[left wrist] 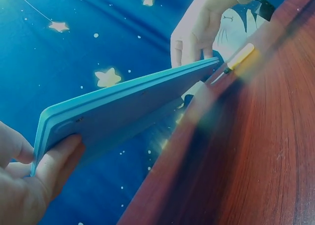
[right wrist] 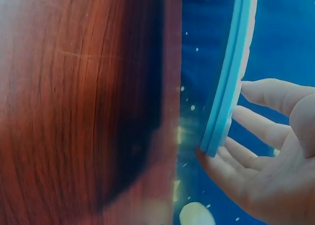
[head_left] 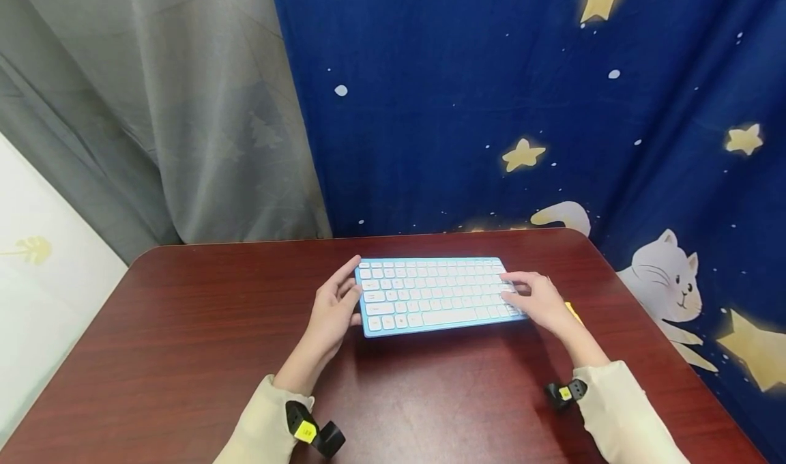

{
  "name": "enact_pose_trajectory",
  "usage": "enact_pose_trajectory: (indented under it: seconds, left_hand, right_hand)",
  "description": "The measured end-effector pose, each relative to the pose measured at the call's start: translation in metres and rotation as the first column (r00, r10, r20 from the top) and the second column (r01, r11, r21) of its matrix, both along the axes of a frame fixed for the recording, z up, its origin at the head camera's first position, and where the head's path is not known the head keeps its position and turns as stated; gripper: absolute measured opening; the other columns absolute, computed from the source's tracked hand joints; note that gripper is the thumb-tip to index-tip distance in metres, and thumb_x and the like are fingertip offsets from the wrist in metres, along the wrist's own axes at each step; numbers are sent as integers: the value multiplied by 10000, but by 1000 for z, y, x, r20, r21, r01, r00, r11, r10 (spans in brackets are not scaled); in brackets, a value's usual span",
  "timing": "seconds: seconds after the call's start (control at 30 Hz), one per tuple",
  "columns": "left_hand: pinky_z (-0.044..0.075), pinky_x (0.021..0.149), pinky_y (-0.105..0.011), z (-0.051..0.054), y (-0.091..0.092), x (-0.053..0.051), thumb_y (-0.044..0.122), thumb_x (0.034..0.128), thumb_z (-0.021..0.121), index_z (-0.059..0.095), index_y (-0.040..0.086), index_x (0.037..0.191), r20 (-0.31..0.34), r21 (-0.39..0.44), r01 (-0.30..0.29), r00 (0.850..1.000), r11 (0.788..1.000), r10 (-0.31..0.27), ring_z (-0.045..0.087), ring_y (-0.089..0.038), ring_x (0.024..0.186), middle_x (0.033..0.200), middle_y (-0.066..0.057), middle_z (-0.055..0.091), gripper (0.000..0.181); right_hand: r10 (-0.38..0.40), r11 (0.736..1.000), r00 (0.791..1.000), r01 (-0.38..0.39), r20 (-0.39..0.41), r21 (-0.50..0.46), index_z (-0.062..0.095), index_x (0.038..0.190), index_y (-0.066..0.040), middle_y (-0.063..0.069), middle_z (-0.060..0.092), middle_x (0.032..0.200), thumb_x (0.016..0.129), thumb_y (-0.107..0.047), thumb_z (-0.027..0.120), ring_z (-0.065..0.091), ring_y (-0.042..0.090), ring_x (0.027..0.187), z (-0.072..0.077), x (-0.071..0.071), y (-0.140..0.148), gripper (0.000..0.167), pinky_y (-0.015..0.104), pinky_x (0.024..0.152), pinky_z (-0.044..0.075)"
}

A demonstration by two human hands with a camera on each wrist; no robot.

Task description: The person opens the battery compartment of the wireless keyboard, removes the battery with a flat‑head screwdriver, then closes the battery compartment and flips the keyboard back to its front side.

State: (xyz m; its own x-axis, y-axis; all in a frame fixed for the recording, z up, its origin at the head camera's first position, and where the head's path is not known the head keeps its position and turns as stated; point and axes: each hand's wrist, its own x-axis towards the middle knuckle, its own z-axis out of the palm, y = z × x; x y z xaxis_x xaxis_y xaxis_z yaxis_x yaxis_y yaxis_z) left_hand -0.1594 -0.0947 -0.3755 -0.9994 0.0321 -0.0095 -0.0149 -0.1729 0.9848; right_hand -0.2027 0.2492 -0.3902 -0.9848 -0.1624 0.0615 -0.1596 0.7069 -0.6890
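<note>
A light-blue keyboard (head_left: pixel 437 292) with white keys is held up off the table, keys facing the head camera. At its left end my left hand (head_left: pixel 329 308) grips the edge; in the left wrist view, fingers (left wrist: pixel 61 158) lie against the blue underside (left wrist: pixel 133 104). My right hand (head_left: pixel 543 303) holds the opposite end, thumb and a finger on the keys. The right wrist view has the keyboard's edge (right wrist: pixel 224 97) side-on, with a fingertip reaching round its lower corner. Behind the right hand lies a yellow-handled screwdriver (left wrist: pixel 240 56), mostly hidden in the head view.
The dark red wooden table (head_left: pixel 215 327) spreads beneath both hands. A blue curtain (head_left: pixel 417 136) with stars and a cat hangs behind its far edge, beside a grey curtain (head_left: pixel 202 109). At the left stands a white surface (head_left: pixel 43 314).
</note>
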Motion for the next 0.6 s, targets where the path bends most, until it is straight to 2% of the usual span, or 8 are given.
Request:
enact_pose_trajectory:
  seconds: [0.07, 0.2, 0.37, 0.6]
  left_hand:
    - [500, 494, -267, 2, 1, 2, -30, 935, 381, 399, 203, 1374, 3, 2, -10, 1000, 1000, 10, 583, -178, 766, 1137, -178, 548, 497]
    - [513, 518, -285, 6, 1, 5, -28, 937, 384, 389, 188, 1380, 9, 10, -19, 1000, 1000, 19, 588, -184, 767, 1157, -177, 546, 493]
    - [532, 571, -340, 10, 1, 7, -25, 939, 382, 378, 179, 1388, 11, 27, -17, 1000, 999, 17, 597, -204, 794, 1178, -182, 540, 493]
    - [536, 589, -348, 13, 2, 8, -34, 937, 384, 378, 171, 1389, 9, 42, -24, 1000, 999, 24, 596, -209, 815, 1182, -187, 537, 497]
  right_hand:
    - [5, 999, 999, -3, -54, 46, 587, 1183, 14, 253, 524, 1180, 836, -156, 651, 519, 374, 1054, 2, 5, -2, 392, 488, 843, 442]
    - [31, 999, 995, -28, -97, 35, 601, 1168, 1, 216, 530, 1181, 833, -145, 655, 467, 362, 1097, 4, 14, -8, 369, 518, 885, 409]
    - [64, 998, 992, -65, -112, -3, 623, 1145, -31, 181, 533, 1164, 817, -141, 683, 475, 330, 1075, 9, 24, -18, 351, 505, 911, 391]
    - [130, 989, 975, -141, -178, -47, 651, 1111, -83, 74, 596, 1105, 807, -123, 702, 536, 239, 1013, 18, 36, -38, 311, 450, 854, 454]
